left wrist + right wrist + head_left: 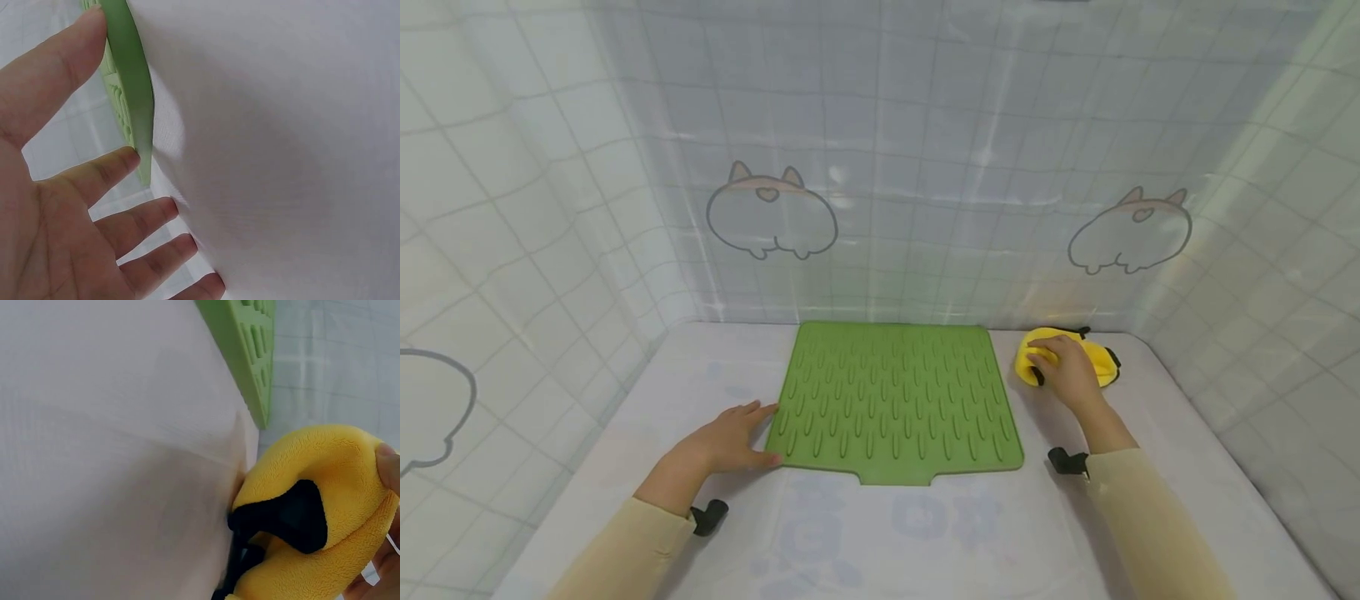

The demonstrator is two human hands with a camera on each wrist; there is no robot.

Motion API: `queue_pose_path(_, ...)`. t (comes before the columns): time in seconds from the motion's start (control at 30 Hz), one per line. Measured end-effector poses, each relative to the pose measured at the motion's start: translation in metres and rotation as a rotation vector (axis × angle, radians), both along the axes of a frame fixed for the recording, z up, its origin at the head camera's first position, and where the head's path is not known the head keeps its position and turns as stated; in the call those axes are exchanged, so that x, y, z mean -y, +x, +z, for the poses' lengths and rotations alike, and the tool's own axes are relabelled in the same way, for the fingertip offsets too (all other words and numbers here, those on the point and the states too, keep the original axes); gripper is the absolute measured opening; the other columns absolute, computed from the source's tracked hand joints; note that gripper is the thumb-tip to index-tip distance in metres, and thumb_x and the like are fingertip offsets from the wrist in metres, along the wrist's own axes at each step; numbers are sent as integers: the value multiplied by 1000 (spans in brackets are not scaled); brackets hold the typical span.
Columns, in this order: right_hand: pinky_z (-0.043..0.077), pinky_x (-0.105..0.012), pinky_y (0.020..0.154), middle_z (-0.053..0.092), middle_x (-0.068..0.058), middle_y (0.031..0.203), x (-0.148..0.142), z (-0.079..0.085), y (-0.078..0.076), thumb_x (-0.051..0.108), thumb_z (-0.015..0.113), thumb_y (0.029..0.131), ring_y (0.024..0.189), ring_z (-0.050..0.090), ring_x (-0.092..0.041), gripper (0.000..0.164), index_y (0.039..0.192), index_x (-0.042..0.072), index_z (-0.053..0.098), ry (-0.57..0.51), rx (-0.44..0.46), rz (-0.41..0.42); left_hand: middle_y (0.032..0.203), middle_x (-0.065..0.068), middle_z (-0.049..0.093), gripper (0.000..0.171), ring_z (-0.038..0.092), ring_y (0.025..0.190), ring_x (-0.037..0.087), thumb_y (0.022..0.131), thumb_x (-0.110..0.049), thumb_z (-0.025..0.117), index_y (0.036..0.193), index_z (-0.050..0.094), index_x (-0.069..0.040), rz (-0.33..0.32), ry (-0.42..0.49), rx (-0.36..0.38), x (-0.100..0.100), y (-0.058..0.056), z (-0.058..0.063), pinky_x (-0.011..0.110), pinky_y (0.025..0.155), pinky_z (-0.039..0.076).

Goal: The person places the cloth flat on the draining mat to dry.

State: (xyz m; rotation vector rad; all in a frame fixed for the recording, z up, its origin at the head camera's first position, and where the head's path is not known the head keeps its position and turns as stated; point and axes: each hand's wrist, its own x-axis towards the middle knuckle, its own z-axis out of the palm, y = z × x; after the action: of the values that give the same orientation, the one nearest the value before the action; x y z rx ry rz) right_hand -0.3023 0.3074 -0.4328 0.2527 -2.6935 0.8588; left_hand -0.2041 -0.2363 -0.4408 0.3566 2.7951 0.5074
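Note:
A green rubbery mat (895, 396) with rows of raised ridges and a short tab at its front lies flat on the white surface. At the mat's left edge, my left hand (730, 437) has its fingers spread; the thumb and index fingertip touch the edge, seen also in the left wrist view along the green rim (134, 69). Right of the mat, my right hand (1067, 371) pinches a bunched yellow plush cloth (337, 456) with black trim. The thumb lies on the cloth; other fingers are partly hidden or cut off at the frame's edge.
White grid-patterned curtain walls (925, 167) with cartoon animal drawings close in the back and both sides. The white tabletop (917, 542) has faint printed shapes. Black wrist mounts (709, 517) sit at both cream sleeves.

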Motion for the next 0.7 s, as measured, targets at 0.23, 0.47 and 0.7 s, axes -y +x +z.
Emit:
queue_pose_path(0.23,42,-58,102,61,-20,121,-2,4,6,16,65,100,117,55,-41,26,122,2,68,-39,-32,0,154,33,31,96,29,139,56,80,-53,79,153,40,-4,6,-13,2,0,2,-1,72,105,31)
queue_pose_path(0.47,48,-53,90,59,-16,115,-3,9,12,19,64,100,105,58,-37,27,123,4,68,-26,-47,-32,154,33,32,95,29,139,56,80,-54,79,152,40,-4,1,-10,-8,1,3,-2,72,105,31)
queue_pose_path(0.7,47,-47,79,59,-15,108,1,16,18,14,67,98,95,57,-34,27,122,3,70,-20,-119,-39,154,32,32,95,30,139,56,81,-53,78,153,40,-4,2,-13,-8,0,4,-1,71,105,32)
